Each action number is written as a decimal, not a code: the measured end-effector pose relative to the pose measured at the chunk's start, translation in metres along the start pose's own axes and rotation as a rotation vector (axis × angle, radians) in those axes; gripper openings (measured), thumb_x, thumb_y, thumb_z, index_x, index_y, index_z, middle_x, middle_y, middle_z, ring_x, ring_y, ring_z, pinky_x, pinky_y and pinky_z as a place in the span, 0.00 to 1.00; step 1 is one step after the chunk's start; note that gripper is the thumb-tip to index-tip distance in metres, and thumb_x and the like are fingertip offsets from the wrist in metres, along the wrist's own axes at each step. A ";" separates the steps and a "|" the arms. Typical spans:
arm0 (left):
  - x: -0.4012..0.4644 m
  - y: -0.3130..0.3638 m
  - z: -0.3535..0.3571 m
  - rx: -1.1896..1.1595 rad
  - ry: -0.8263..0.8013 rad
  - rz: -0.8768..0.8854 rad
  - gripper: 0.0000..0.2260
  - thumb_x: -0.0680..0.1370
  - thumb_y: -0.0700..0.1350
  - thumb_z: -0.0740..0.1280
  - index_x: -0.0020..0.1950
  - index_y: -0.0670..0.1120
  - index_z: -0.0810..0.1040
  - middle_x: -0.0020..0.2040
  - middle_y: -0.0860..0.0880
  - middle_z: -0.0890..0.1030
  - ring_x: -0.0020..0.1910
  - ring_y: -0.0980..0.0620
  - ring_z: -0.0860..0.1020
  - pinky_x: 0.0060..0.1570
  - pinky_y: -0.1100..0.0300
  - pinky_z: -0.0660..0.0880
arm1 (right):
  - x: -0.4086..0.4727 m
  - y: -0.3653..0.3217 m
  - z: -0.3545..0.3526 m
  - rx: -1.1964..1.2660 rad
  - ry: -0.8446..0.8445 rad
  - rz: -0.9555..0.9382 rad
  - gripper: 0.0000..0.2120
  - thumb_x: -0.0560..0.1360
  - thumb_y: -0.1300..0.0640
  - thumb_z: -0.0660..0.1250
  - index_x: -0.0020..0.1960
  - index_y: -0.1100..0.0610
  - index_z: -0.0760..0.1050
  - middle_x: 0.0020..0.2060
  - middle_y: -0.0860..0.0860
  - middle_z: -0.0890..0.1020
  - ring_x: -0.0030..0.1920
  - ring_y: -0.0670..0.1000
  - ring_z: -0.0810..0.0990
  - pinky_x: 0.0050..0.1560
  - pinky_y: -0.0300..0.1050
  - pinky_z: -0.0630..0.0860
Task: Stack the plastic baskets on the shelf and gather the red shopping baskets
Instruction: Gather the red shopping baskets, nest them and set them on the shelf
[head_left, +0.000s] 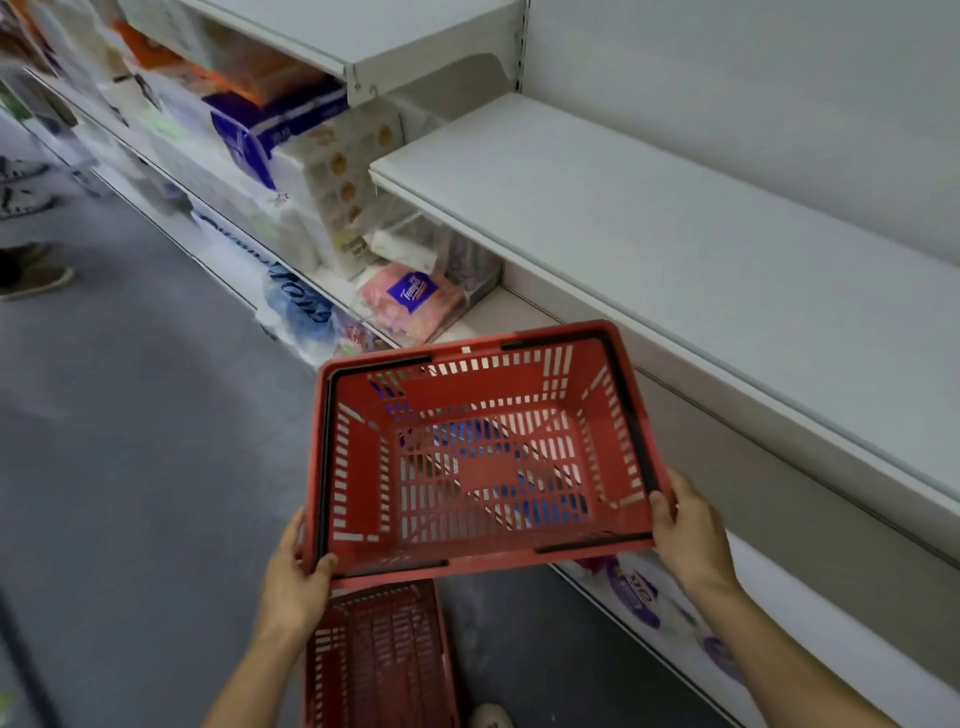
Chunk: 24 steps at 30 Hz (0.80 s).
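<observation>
I hold an empty red shopping basket (480, 452) in the air with both hands, its black handles folded down along the rim. My left hand (293, 577) grips its near left corner, thumb over the rim. My right hand (685, 530) grips the near right corner the same way. A second red shopping basket (379, 654) stands on the floor right below the held one, partly hidden by it. The held basket hangs in front of the white shelf (649, 223), below the level of its bare board.
Tissue packs (410, 299) and paper goods fill the shelves to the left. More packs (634, 592) lie on the bottom shelf at right. The grey aisle floor (130, 441) stretches left. Another person's shoe (36, 280) shows at far left, my own shoe (491, 717) at bottom.
</observation>
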<state>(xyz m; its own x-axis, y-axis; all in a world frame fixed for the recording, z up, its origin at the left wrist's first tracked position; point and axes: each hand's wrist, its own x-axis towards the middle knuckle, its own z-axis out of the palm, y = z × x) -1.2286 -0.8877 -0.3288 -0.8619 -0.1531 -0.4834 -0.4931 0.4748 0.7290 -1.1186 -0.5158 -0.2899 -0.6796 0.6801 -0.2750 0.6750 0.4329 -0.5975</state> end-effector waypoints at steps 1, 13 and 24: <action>-0.003 -0.005 -0.002 -0.006 -0.012 0.003 0.31 0.78 0.34 0.65 0.76 0.56 0.62 0.57 0.43 0.80 0.55 0.40 0.80 0.57 0.37 0.77 | -0.002 -0.001 0.001 0.016 0.011 -0.027 0.17 0.79 0.56 0.57 0.68 0.52 0.68 0.51 0.54 0.82 0.51 0.57 0.81 0.51 0.55 0.78; -0.090 -0.047 -0.025 -0.249 0.158 -0.046 0.30 0.76 0.25 0.59 0.75 0.47 0.65 0.62 0.44 0.78 0.60 0.45 0.78 0.66 0.44 0.72 | -0.029 -0.002 0.005 0.013 -0.030 -0.306 0.22 0.77 0.63 0.60 0.70 0.55 0.66 0.60 0.58 0.78 0.58 0.61 0.78 0.56 0.54 0.73; -0.240 -0.163 -0.016 -0.398 0.539 -0.301 0.29 0.68 0.25 0.66 0.64 0.49 0.71 0.58 0.39 0.80 0.52 0.38 0.81 0.55 0.39 0.77 | -0.048 -0.019 0.050 -0.168 -0.393 -0.726 0.21 0.73 0.61 0.61 0.66 0.60 0.70 0.57 0.64 0.80 0.55 0.65 0.78 0.54 0.53 0.72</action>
<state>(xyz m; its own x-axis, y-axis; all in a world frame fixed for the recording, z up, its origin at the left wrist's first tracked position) -0.9436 -0.9426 -0.3240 -0.5708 -0.6805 -0.4595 -0.6347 0.0106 0.7727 -1.1131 -0.5857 -0.3033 -0.9910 -0.0430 -0.1268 0.0447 0.7866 -0.6159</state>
